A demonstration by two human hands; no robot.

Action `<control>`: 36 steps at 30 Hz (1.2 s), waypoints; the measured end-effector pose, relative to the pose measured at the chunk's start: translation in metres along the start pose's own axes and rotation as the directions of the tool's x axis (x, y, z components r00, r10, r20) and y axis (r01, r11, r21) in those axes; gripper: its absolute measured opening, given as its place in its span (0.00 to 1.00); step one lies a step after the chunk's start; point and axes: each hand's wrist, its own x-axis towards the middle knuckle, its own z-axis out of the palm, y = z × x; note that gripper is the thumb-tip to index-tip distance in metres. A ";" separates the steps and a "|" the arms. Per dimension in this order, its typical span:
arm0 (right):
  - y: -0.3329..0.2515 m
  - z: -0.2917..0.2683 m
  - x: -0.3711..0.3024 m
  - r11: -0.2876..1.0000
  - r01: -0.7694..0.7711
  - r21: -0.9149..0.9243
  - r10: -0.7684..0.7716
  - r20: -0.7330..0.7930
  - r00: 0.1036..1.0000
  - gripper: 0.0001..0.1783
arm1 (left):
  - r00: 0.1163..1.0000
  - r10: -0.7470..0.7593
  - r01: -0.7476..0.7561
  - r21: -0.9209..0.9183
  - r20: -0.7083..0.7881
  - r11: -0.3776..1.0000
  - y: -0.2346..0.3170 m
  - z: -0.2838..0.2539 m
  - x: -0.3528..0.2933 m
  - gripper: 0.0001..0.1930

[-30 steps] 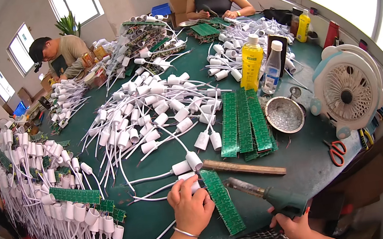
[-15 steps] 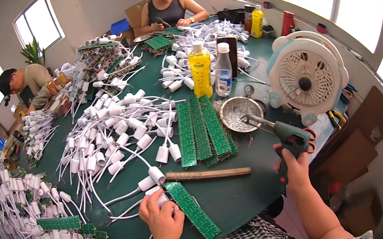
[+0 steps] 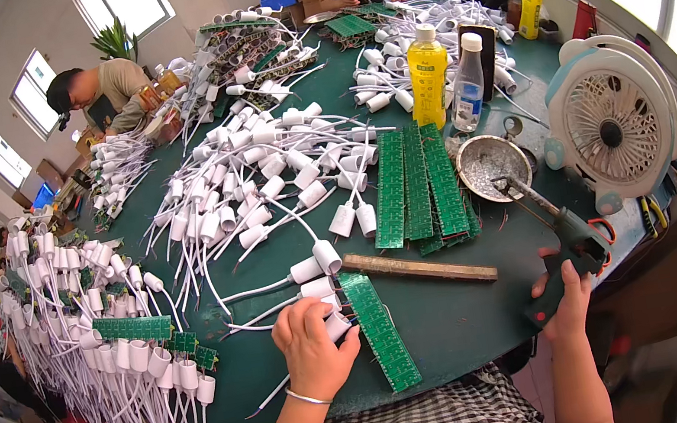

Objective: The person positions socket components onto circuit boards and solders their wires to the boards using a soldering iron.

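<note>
My left hand [image 3: 314, 353] is closed round a white lamp socket [image 3: 337, 325], its thumb and fingers against the sides. Right beside it lies a green circuit board strip [image 3: 380, 332], its upper end touching white sockets. More wired sockets [image 3: 306, 269] lie just beyond my fingers. In my right hand [image 3: 569, 300] is a dark green soldering gun [image 3: 577, 239], gripped by its handle. Its metal tip reaches over the near rim of a round metal bowl [image 3: 460, 160] with silvery bits inside.
A wooden stick [image 3: 421, 267] lies across the green table [image 3: 460, 324]. Beyond it are stacked board strips [image 3: 415, 187], a heap of sockets [image 3: 246, 181] and two bottles [image 3: 428, 80]. A fan [image 3: 611, 131] and orange-handled scissors [image 3: 604, 231] stand right. Two people work across the table.
The whole view has swung, so the scene sits further right and higher. My left hand stays by the board strip, and the soldering gun stays at the bowl.
</note>
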 end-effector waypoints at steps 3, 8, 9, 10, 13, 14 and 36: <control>0.001 0.000 0.000 1.000 0.007 0.007 -0.007 -0.007 1.000 0.22 | 0.996 -0.072 0.069 0.047 0.047 0.996 -0.001 -0.009 -0.006 0.24; 0.003 0.001 0.001 1.000 -0.001 0.011 0.001 0.005 1.000 0.22 | 0.965 0.198 -0.239 0.266 0.174 0.934 -0.002 -0.033 0.003 0.17; 0.002 0.000 0.001 1.000 -0.002 0.013 0.002 0.002 1.000 0.22 | 0.916 0.364 -0.402 0.380 0.170 0.833 0.000 -0.037 0.012 0.15; 0.002 -0.001 0.001 1.000 0.001 0.022 -0.001 0.013 1.000 0.22 | 0.880 0.449 -0.471 0.422 0.157 0.774 0.002 -0.040 0.022 0.14; 0.002 -0.007 0.003 0.999 0.020 0.029 -0.020 0.011 1.000 0.22 | 0.846 0.520 -0.516 0.424 0.117 0.744 -0.001 -0.030 0.057 0.16; 0.002 -0.008 0.003 0.999 0.026 0.028 -0.026 0.010 1.000 0.22 | 0.878 0.471 -0.463 0.410 0.088 0.786 -0.003 -0.028 0.067 0.17; 0.000 -0.003 0.001 1.000 0.002 -0.016 -0.002 -0.011 1.000 0.23 | 0.918 -0.157 0.396 -0.878 0.365 0.270 -0.012 -0.047 0.110 0.24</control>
